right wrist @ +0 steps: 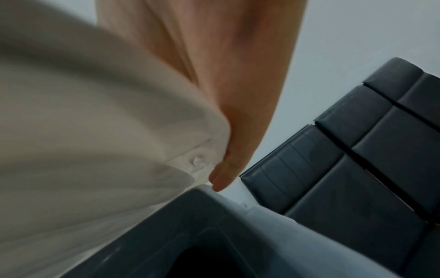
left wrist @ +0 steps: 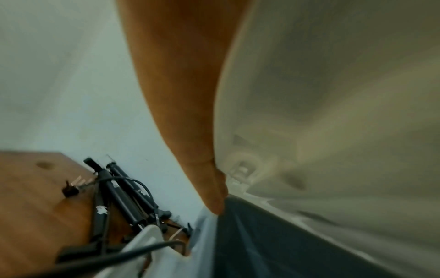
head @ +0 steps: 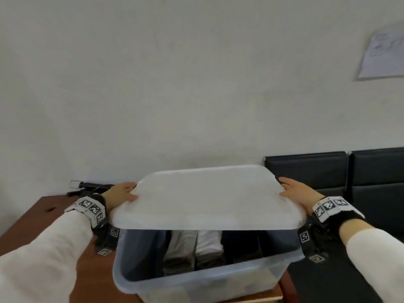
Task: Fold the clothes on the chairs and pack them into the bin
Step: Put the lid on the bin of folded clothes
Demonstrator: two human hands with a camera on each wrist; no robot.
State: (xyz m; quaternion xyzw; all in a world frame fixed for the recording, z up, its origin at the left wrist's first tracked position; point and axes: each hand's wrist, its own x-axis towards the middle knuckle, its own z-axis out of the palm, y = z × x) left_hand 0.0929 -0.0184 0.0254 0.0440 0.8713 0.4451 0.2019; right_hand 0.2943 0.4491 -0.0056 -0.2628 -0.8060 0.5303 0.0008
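A translucent white lid (head: 207, 197) hangs tilted above the clear plastic bin (head: 196, 281), its near edge raised. My left hand (head: 121, 194) grips the lid's left edge, thumb on top. My right hand (head: 297, 193) holds the right edge, thumb on top and fingers beneath. Inside the bin lie folded clothes (head: 194, 248), dark blue at the sides and white and grey in the middle. The lid's underside (left wrist: 333, 94) fills the left wrist view beside my left fingers (left wrist: 190, 112). In the right wrist view my right fingers (right wrist: 238, 122) lie along the lid's rim (right wrist: 119, 131).
The bin stands on a brown wooden table (head: 39, 217). Black tripod-like gear with cables (left wrist: 114, 191) lies at the table's far edge by the white wall. Black padded chairs (head: 349, 182) stand to the right, close to the bin.
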